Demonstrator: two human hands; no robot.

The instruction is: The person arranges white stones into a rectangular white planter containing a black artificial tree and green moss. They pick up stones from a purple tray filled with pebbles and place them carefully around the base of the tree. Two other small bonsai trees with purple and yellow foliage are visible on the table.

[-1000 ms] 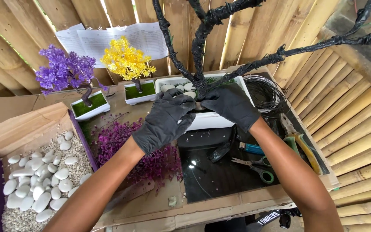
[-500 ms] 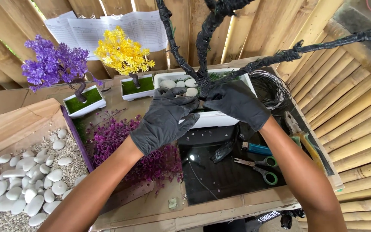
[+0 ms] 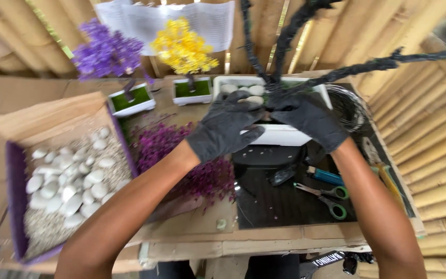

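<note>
Both my hands wear black gloves and meet over a white rectangular planter (image 3: 285,135). My left hand (image 3: 228,124) rests fingers spread on the planter's near rim, beside white stones (image 3: 243,92) lying inside it. My right hand (image 3: 308,118) sits at the base of a black bare tree (image 3: 285,46) that rises out of the planter with branches reaching up and to the right. Whether the right hand grips the trunk base is hidden by the fingers.
A cardboard box (image 3: 42,124) of white pebbles (image 3: 68,181) lies at left. Small purple tree (image 3: 107,54) and yellow tree (image 3: 184,49) stand in white pots behind. Loose purple blossoms (image 3: 181,155), scissors (image 3: 326,199), a blue-handled tool (image 3: 326,176), wire coil (image 3: 349,106) and bamboo wall (image 3: 429,129) surround.
My head view has shifted so the scene sits lower and more to the right. Both hands stay at the planter and tree base, the left fingers spreading slightly.
</note>
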